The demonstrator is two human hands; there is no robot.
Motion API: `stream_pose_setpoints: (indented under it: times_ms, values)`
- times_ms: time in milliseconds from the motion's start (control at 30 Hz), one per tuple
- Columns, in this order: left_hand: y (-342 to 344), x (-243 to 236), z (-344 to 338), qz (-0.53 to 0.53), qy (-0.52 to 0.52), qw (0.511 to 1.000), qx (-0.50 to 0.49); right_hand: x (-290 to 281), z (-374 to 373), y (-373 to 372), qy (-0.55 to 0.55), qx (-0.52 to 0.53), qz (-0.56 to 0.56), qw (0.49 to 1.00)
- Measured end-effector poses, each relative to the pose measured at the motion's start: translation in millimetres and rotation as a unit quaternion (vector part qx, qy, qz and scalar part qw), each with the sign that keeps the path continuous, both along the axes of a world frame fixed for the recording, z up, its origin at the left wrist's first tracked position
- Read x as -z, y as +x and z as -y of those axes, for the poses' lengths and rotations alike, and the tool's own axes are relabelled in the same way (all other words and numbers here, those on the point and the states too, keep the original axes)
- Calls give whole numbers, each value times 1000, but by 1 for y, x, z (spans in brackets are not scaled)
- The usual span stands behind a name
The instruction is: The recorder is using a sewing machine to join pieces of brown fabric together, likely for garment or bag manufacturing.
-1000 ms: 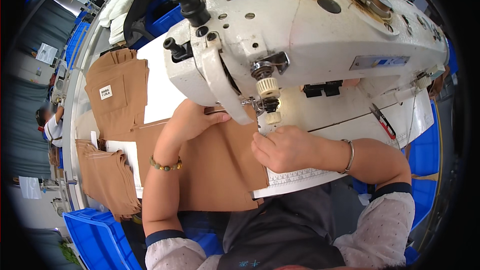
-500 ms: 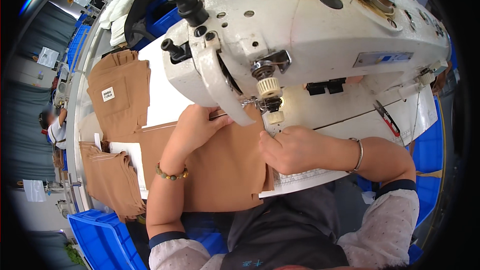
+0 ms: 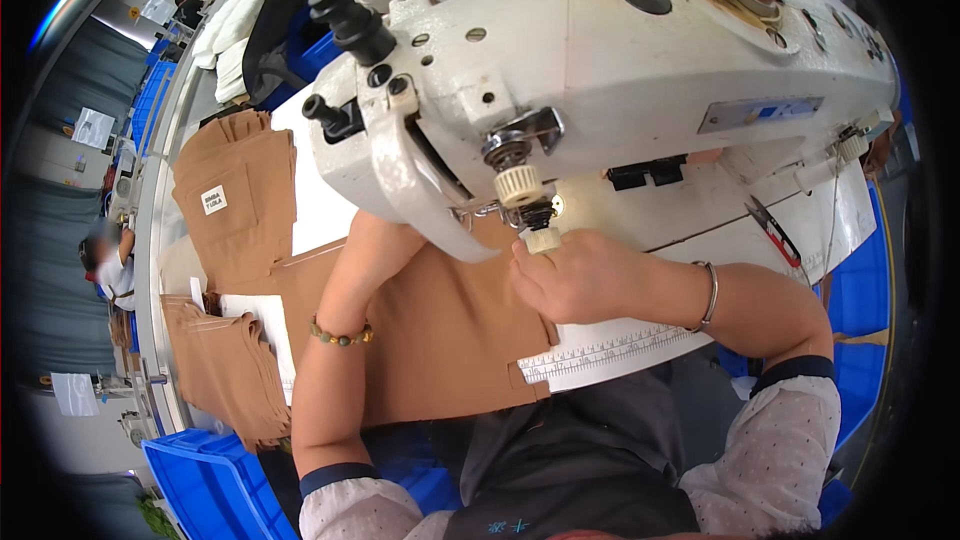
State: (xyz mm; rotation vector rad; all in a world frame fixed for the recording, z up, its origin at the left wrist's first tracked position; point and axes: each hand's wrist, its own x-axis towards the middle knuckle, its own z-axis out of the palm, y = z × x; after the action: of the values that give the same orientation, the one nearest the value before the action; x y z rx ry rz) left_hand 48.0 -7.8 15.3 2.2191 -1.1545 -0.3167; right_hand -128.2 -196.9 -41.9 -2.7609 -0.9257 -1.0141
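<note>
A brown fabric piece (image 3: 440,340) lies under the needle area of a white sewing machine (image 3: 620,50) and hangs over the table's front edge. My left hand (image 3: 385,248), a beaded bracelet at its wrist, rests on the fabric left of the presser foot. Its fingers are hidden behind the machine's pale curved guard (image 3: 405,180). Just right of the needle, my right hand (image 3: 575,278) has its fingers closed at the fabric's right edge, close under a cream knob (image 3: 543,239). The stitching spot itself is mostly covered by machine parts and hands.
Stacked brown pieces, one with a pocket and white label (image 3: 225,195), lie left; another brown stack (image 3: 225,360) sits nearer. Red-handled thread snips (image 3: 774,230) rest on the right. A ruler strip (image 3: 610,345) lines the front edge. Blue crates (image 3: 215,480) stand below. Other people are farther off.
Both hands have moved farther from me, the left one slipping behind the guard and the right one closing in on the needle. The fabric's front edge has shifted, uncovering more ruler.
</note>
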Motion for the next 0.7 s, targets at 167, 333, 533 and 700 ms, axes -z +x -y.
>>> stream_pose_setpoints:
  times_ms: [167, 333, 533, 700]
  values:
    - [20, 6, -5, 11, 30, 999, 14, -4, 0, 5, 36, -2, -12, 999]
    - [55, -31, -37, -97, 82, 991, 38, -8, -1, 1, 29, 9, -35, 999]
    - [27, -32, -40, 179, 231, 954, -70, 1, -6, 1, 12, 19, -18, 1000]
    - [-65, -12, -24, 355, 98, 927, 77, -7, -18, -19, -44, -72, -1, 996]
